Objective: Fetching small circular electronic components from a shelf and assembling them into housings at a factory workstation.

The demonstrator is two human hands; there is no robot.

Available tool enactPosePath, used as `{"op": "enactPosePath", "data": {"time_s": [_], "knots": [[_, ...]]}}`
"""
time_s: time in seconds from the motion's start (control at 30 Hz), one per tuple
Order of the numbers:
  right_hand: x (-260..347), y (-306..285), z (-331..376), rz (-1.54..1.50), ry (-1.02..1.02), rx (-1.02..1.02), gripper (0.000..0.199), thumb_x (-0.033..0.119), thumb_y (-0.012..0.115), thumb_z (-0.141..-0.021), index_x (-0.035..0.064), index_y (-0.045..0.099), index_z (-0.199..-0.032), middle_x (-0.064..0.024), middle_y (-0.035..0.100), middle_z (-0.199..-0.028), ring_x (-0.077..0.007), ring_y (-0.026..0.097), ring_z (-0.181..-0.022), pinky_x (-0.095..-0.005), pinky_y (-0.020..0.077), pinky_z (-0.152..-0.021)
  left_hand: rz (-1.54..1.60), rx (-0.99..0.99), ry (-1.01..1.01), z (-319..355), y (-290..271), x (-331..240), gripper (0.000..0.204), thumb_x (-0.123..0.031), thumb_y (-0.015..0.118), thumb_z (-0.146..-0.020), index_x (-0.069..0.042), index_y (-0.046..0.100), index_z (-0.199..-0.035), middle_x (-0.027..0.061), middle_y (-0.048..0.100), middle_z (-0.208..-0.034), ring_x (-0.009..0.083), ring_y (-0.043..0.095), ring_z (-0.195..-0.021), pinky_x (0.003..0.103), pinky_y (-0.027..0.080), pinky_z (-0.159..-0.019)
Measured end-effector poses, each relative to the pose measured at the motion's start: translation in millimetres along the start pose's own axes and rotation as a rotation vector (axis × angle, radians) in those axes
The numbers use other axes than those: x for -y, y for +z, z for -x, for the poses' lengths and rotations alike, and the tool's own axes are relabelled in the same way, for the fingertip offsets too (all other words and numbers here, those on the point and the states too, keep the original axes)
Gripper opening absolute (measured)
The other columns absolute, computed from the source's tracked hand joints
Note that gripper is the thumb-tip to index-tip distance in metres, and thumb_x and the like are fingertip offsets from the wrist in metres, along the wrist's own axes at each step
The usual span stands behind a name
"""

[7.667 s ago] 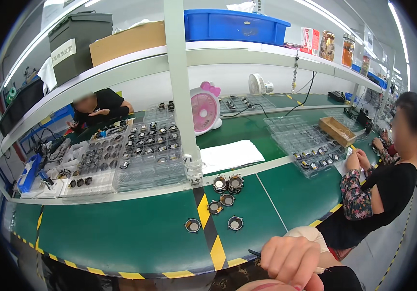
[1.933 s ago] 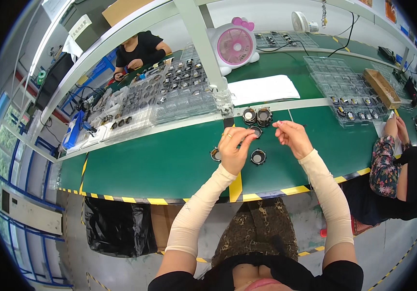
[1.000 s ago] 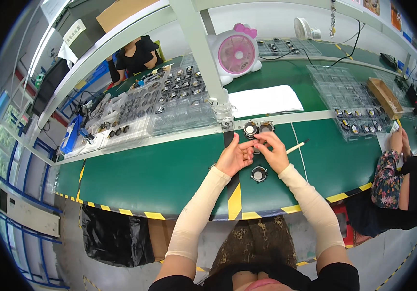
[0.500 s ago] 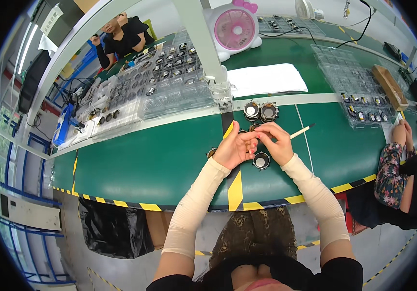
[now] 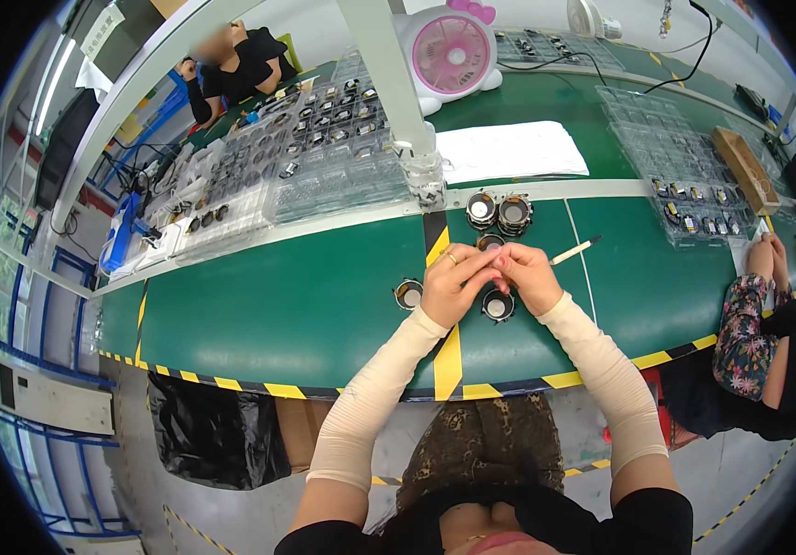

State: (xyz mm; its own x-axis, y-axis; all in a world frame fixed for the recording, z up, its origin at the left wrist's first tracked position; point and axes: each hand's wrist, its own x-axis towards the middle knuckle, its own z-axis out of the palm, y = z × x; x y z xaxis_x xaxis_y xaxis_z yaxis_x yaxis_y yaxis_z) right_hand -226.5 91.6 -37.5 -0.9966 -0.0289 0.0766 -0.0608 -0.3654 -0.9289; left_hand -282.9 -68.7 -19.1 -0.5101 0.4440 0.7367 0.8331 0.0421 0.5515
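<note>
The left hand [image 5: 453,281] and right hand [image 5: 529,277] meet at the fingertips above the green table [image 5: 259,314], fingers bent and thumbs drawn in; whether anything small is pinched there, I cannot tell. A gold ring [image 5: 452,258] shows on the left hand, and cream sleeves [image 5: 375,393] cover both forearms. Round dark cases lie about the hands: two side by side [image 5: 498,213] farthest ahead, one [image 5: 490,241] just beyond the fingertips and partly hidden by them, one [image 5: 408,294] just left of the left hand, and one [image 5: 498,305] on the near side, between the two hands. A pale stick [image 5: 572,252] with a dark tip lies just right of the right hand, slanting away from it. Beyond the cases are a white sheet [image 5: 509,151] and a pink fan [image 5: 453,55]. Clear trays [image 5: 329,190] of small parts sit well to the hands' left, with more trays [image 5: 685,171] and a wooden box [image 5: 746,172] well to their right.
</note>
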Motion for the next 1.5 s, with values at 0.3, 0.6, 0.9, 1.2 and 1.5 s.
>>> {"op": "enactPosePath", "data": {"time_s": [0.3, 0.6, 0.9, 1.2, 1.5], "knots": [[1, -2, 2, -0.103, 0.037, 0.063, 0.018, 0.018, 0.061, -0.092, 0.0033, 0.060, -0.081, 0.0000, 0.055, -0.071, -0.0073, 0.049, -0.059, -0.0196, 0.0397, -0.055, -0.078, -0.017, 0.119, 3, -1, 0, 0.023, -0.003, 0.075, -0.069, -0.004, 0.069, -0.091, 0.0071, 0.062, -0.081, 0.0224, 0.059, -0.071, 0.031, 0.046, -0.063], [4, 6, 4, 0.087, -0.026, 0.024, 0.020, 0.020, 0.057, -0.095, 0.0019, 0.065, -0.088, -0.0009, 0.058, -0.073, -0.0067, 0.051, -0.061, -0.0195, 0.0398, -0.055, -0.267, -0.145, 0.275, -3, -18, 2, 0.014, 0.001, 0.070, -0.072, -0.005, 0.064, -0.084, 0.0085, 0.061, -0.081, 0.0242, 0.060, -0.069, 0.032, 0.048, -0.059], [44, -63, 16, 0.346, -0.364, -0.523, 0.029, 0.023, 0.054, -0.096, -0.0003, 0.066, -0.084, 0.0011, 0.057, -0.068, -0.0052, 0.046, -0.058, -0.0194, 0.0360, -0.054, -0.569, -1.137, -0.169, 124, -292, 22, 0.020, -0.013, 0.046, -0.091, 0.000, 0.057, -0.080, 0.0065, 0.056, -0.079, 0.0152, 0.053, -0.070, 0.027, 0.046, -0.067], [39, -95, 15, 1.181, -0.498, -0.345, 0.020, 0.002, 0.060, -0.083, 0.0044, 0.066, -0.102, -0.0100, 0.062, -0.105, -0.0269, 0.057, -0.099, -0.0331, 0.0460, -0.083, -1.295, -1.561, -1.321, 324, -538, 48, 0.102, -0.038, 0.089, -0.054, 0.005, 0.039, -0.132, 0.0255, 0.053, -0.123, 0.0416, 0.051, -0.115, 0.047, 0.042, -0.099], [37, -102, 46, 1.560, -0.511, -0.101, 0.015, 0.011, 0.064, -0.082, 0.0043, 0.061, -0.095, -0.0106, 0.062, -0.107, -0.0308, 0.054, -0.107, -0.0440, 0.0378, -0.098, -0.851, -0.421, -0.263, 134, -223, -49, 0.050, -0.002, 0.056, -0.083, 0.000, 0.040, -0.130, 0.0141, 0.047, -0.128, 0.0269, 0.050, -0.109, 0.039, 0.039, -0.097]]}}
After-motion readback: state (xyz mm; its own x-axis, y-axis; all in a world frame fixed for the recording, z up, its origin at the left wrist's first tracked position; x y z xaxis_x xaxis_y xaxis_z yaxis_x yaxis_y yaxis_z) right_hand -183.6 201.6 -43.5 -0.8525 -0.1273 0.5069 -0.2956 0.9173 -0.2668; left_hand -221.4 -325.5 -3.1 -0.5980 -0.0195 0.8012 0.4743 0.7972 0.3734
